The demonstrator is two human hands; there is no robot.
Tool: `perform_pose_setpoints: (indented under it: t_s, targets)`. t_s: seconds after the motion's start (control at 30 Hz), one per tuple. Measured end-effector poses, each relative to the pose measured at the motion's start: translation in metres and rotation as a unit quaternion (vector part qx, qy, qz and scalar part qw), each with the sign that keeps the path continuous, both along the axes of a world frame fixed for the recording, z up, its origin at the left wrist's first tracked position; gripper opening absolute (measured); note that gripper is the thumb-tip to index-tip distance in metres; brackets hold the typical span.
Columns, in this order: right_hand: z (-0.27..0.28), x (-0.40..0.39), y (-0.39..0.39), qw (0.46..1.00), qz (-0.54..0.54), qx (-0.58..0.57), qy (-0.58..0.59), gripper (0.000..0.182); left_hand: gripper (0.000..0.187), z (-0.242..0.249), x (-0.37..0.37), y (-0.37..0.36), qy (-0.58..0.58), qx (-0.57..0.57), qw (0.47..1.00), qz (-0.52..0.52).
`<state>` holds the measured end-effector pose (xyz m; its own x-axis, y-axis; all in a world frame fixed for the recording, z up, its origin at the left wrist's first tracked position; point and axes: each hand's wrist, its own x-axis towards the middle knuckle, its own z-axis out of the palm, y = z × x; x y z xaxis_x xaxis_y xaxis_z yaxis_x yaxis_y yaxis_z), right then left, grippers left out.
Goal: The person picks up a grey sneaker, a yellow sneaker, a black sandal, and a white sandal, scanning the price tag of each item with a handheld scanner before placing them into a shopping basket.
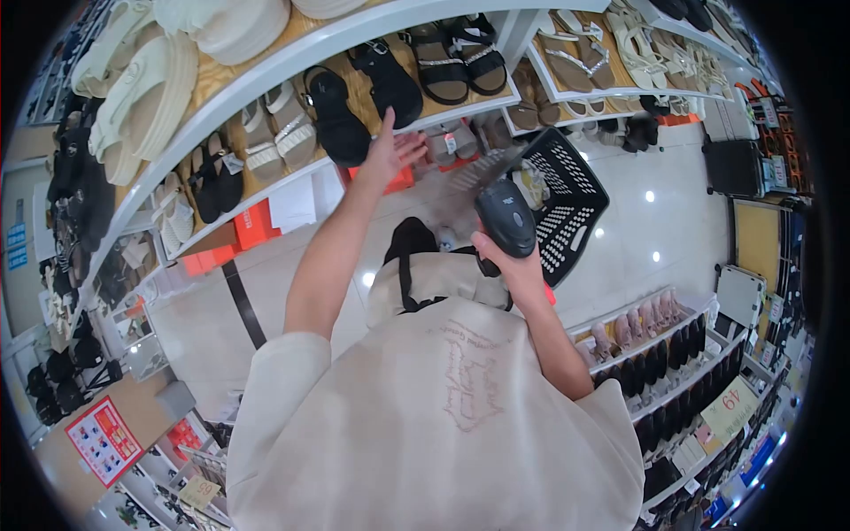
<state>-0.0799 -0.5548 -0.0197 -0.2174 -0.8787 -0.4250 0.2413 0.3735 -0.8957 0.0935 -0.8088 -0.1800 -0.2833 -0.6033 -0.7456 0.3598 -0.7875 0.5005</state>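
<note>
My left hand (pixel 390 152) is stretched out with its fingers apart, just below the black sandals (pixel 390 84) on the wooden shelf, holding nothing. To its left on the same shelf is another black sandal (pixel 337 115). My right hand (pixel 518 265) is wrapped round the handle of a black handheld scanner (pixel 506 219), in front of my body. Behind the scanner a black perforated basket (pixel 580 190) stands, with something pale inside it. Part of the basket is hidden by the scanner.
White-edged shelves (pixel 266 84) of sandals curve across the top and left. Orange boxes (pixel 257 226) lie beneath them. A rack of shoes (pixel 664 354) stands at the lower right, and a black case (pixel 733 168) at the upper right.
</note>
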Motion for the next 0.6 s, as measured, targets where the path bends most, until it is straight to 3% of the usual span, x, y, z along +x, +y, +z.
perform_pose_setpoints:
  t_s: [0.1,0.27,0.37,0.6]
  targets:
    - [0.005,0.004,0.004,1.000,0.004,-0.013,0.022,0.038,0.075,-0.008,-0.007,-0.012,-0.050,0.045,0.998,-0.001]
    - [-0.002,0.009,0.015,1.000,-0.012,-0.011,-0.011,0.037,0.073,-0.006,-0.002,0.003,-0.092,-0.049,0.994,-0.038]
    - [-0.003,0.011,0.018,1.000,-0.005,-0.012,-0.009,0.036,0.065,-0.016,0.000,0.009,-0.072,-0.063,0.995,-0.015]
    - [0.001,0.014,0.028,0.999,-0.029,-0.024,-0.006,0.031,0.067,-0.009,-0.004,0.068,-0.043,-0.057,0.997,-0.036]
